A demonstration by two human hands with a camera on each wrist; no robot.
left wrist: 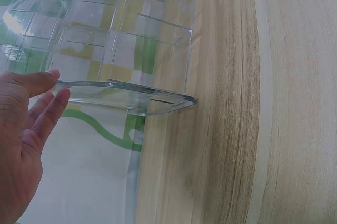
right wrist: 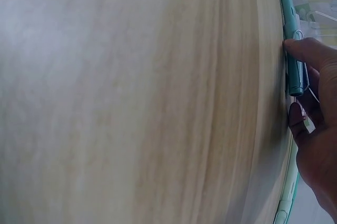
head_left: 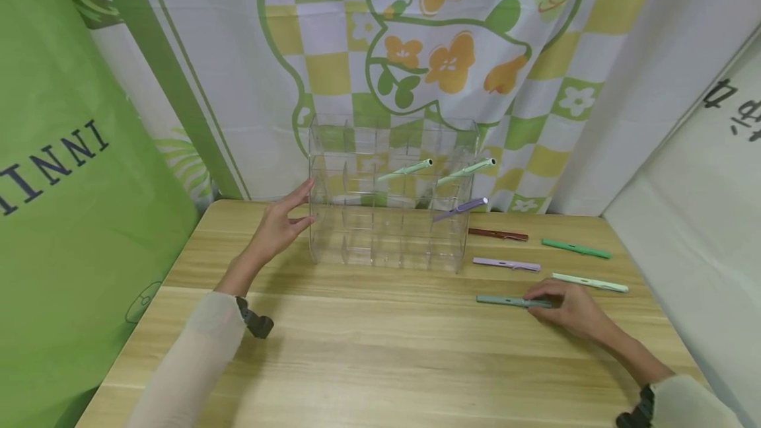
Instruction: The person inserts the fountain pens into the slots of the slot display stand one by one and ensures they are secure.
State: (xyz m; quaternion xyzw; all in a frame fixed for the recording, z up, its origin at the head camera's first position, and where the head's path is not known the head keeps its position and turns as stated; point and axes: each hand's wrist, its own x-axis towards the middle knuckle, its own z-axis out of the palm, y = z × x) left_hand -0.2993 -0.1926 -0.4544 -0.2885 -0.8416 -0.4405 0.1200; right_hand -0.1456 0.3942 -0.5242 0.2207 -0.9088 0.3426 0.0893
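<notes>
A clear acrylic pen rack (head_left: 386,259) with several compartments stands upright at the back of the table. My left hand (head_left: 279,226) holds its left side panel (left wrist: 126,86), with the thumb and fingers at the panel's edge. At the right, my right hand (head_left: 567,309) pinches the cap end of a grey-green pen (head_left: 502,300), which lies close over the tabletop. Two light green pens (head_left: 410,169) and a purple pen (head_left: 464,207) lean in the rack's right half, their ends sticking out. In the right wrist view, the thumb and fingers are at the pen's clip (right wrist: 298,34).
Right of the rack lie a dark red pen (head_left: 502,235), a lilac pen (head_left: 508,264), a green pen (head_left: 577,248) and a pale green pen (head_left: 591,283). A patterned curtain (head_left: 333,71) hangs right behind the rack, and a green cloth (head_left: 89,216) hangs at the left.
</notes>
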